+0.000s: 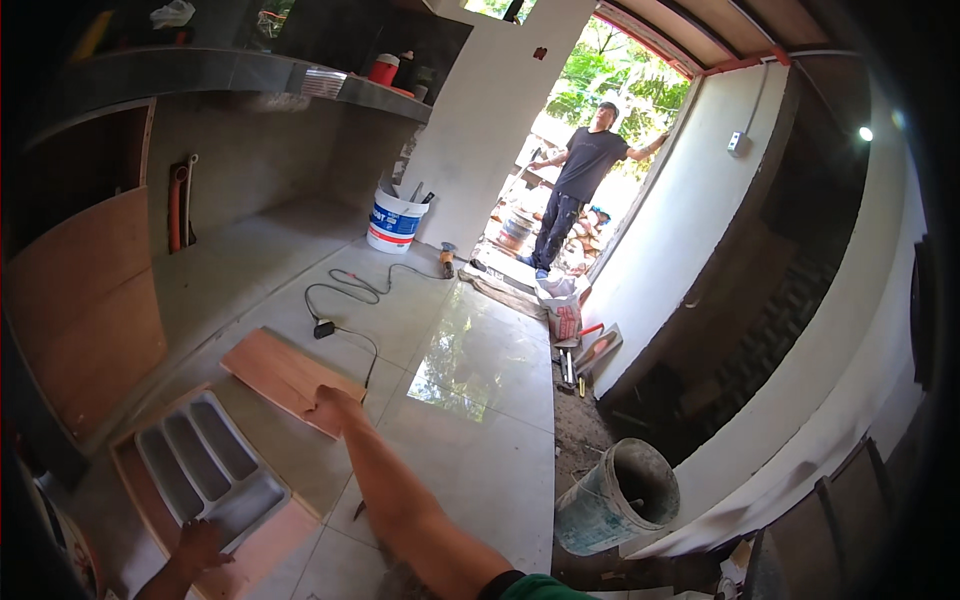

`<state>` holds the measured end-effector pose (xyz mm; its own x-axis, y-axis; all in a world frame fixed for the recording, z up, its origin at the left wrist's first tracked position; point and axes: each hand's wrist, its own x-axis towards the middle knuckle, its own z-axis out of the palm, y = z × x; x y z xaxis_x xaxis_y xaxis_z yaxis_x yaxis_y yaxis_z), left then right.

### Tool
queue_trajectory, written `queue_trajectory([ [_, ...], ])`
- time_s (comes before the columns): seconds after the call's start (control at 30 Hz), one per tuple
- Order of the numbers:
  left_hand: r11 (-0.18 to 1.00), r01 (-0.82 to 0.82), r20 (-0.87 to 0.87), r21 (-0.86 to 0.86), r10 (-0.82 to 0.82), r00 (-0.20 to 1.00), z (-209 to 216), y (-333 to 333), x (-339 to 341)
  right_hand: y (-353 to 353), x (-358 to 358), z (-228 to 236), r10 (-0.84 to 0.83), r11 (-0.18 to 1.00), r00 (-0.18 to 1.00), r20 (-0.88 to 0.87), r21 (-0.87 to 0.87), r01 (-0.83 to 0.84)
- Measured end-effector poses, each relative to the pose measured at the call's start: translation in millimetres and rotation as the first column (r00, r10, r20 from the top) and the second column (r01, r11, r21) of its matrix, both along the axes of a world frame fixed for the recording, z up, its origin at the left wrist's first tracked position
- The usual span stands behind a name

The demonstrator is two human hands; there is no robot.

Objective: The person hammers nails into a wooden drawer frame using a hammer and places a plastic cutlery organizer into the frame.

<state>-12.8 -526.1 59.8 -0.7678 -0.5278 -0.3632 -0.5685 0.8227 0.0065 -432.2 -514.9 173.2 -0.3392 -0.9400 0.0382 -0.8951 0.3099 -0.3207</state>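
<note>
My right hand (335, 408) reaches forward with its fingers curled at the near edge of a reddish wooden board (285, 375), which lies on the tiles. At the lower left, my left hand (203, 547) rests against the near end of a grey cutlery tray (262, 492), fingers apart. Several long compartments and one crosswise compartment make up the tray. It sits over a shallow wooden box or panel (285, 540) with a raised edge. A dark hooked object (359, 511) shows beside my right forearm; its kind is unclear.
A power tool (447, 262) trails a black cord (365, 290) across the tiles. Ahead stands a white bucket (392, 228) of tools. A dirty bucket (610, 505), hand tools (568, 370) and a sack (563, 315) line the right. Another person (585, 170) stands in the doorway.
</note>
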Motion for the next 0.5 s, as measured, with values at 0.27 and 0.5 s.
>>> queue_trajectory([
  [0.27,0.966,0.207,0.059,-0.154,-0.2,0.978,-102,9,32,9,-34,15,-0.105,0.973,0.951,0.291,0.227,0.038],
  [0.5,0.993,0.108,0.177,0.038,-0.114,0.978,-88,4,21,24,-38,22,-0.215,0.935,0.928,0.303,0.337,0.107],
])
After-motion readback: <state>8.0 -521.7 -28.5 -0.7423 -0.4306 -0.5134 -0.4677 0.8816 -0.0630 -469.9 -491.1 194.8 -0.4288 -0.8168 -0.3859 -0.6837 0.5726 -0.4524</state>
